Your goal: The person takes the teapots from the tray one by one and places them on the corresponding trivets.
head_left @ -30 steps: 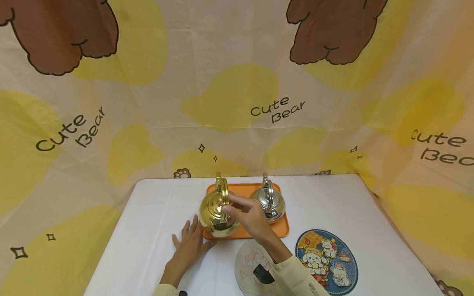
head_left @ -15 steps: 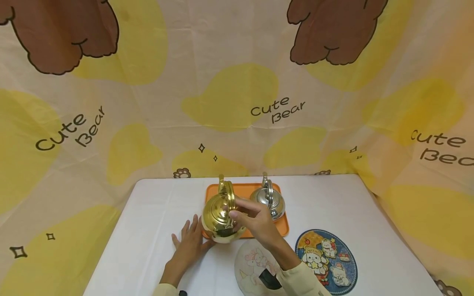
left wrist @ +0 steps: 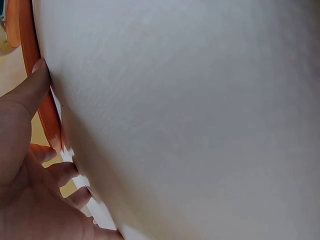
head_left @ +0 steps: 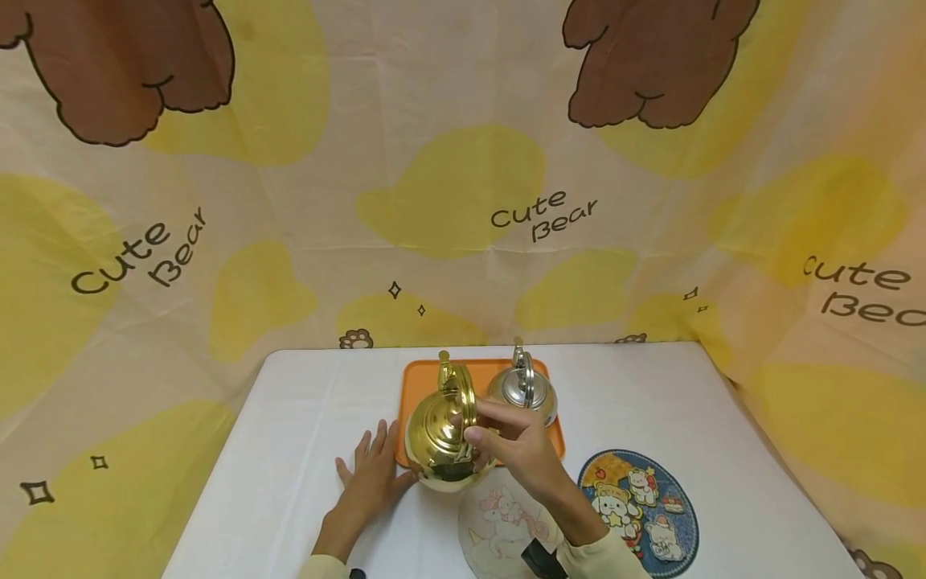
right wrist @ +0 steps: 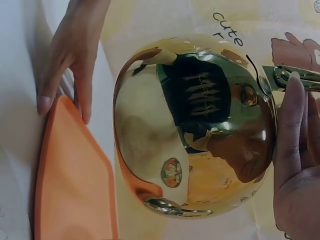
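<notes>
My right hand (head_left: 528,450) grips the top handle of a shiny gold kettle (head_left: 434,434). In the right wrist view the kettle's round body (right wrist: 195,130) hangs above the orange tray (right wrist: 75,185), with a gap beneath it. Its spout points toward the back in the head view. The left hand (head_left: 372,476) lies with spread fingers at the tray's front left corner, its thumb (left wrist: 32,87) against the rim in the left wrist view. A silver kettle (head_left: 517,388) stands on the tray's right half, partly covered by the right hand.
In front of the tray, a pale round mat (head_left: 499,519) with a pink drawing lies partly under the right forearm. A blue round mat (head_left: 669,535) with cartoon animals is on the right. The white table (head_left: 304,418) ends at a patterned cloth backdrop (head_left: 448,193).
The right hand has carried the gold kettle rightward and toward the front, from over the tray's left side to its front edge. The left hand has stayed put.
</notes>
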Demonstrator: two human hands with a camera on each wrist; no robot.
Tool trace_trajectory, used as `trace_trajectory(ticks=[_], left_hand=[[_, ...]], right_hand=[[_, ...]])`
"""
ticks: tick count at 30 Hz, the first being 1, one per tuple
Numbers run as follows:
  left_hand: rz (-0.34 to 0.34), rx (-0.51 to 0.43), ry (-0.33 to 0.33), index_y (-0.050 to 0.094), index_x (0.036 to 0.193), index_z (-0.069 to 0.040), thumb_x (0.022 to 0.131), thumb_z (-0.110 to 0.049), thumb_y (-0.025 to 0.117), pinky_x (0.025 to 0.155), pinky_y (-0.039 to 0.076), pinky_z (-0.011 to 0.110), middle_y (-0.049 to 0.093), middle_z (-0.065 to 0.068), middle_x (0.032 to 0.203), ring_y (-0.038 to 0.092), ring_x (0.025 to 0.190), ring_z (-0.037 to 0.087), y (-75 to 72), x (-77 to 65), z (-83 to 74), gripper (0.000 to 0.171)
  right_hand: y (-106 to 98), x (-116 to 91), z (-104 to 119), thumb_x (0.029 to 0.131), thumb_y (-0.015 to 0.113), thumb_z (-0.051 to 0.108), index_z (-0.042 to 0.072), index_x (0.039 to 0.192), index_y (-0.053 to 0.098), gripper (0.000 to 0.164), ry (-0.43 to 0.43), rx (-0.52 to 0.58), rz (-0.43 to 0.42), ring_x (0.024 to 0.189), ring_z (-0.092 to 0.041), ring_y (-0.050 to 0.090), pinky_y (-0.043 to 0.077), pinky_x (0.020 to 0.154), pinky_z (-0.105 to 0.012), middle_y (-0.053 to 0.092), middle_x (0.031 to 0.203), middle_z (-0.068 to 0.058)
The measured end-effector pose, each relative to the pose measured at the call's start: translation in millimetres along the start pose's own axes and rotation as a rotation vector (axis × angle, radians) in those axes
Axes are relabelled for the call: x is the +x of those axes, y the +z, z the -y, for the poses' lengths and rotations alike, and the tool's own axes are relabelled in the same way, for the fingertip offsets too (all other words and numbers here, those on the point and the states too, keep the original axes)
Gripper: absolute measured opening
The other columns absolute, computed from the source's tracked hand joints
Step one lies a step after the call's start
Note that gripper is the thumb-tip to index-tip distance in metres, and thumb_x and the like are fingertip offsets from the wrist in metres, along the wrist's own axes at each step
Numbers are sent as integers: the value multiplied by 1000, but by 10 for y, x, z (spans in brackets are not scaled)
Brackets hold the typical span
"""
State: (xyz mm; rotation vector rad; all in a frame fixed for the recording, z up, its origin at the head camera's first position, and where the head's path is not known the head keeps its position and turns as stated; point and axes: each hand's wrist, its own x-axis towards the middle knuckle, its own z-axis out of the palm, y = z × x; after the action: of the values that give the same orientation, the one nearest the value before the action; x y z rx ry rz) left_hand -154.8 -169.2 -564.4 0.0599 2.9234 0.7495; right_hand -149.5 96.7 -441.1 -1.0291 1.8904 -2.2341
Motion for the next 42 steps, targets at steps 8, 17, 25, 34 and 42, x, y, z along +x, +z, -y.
trace_trajectory(ticks=[8,17,25,34,42], left_hand=[[-1,-4,-5,27,168,-7,91,-52,80,109,3,92,23,25,173,18,158,53,18,2,5,103],[10,-35,-3,25,168,-7,92,-51,78,110,1,92,22,25,173,17,158,54,13,-17,11,103],[9,-57,2,24,169,-8,93,-50,77,110,-1,91,20,25,174,15,158,55,6,-26,25,102],[3,-42,12,26,168,-7,92,-50,79,110,0,91,21,27,173,16,158,55,-3,-27,-8,103],[-7,-54,31,27,167,-2,92,-50,79,108,1,93,21,29,172,16,157,56,-27,-49,-9,103]], right_hand=[[-56,-130,47,102,61,-8,-14,132,65,31,-32,-39,4,82,-10,66,61,52,-36,75,117,-18],[-93,-252,110,99,59,-15,-13,128,68,30,-70,-38,7,78,-15,64,58,45,-36,70,111,-19],[-128,-327,159,98,57,-20,-14,125,68,30,-111,-38,33,67,-33,59,57,45,-35,69,107,-24],[-174,-430,177,96,57,-22,-16,128,66,34,-120,-18,14,70,-27,61,56,42,-33,72,111,-18],[-183,-522,216,95,57,-23,-16,122,68,30,-106,-16,9,71,-21,62,54,40,-32,71,109,-20]])
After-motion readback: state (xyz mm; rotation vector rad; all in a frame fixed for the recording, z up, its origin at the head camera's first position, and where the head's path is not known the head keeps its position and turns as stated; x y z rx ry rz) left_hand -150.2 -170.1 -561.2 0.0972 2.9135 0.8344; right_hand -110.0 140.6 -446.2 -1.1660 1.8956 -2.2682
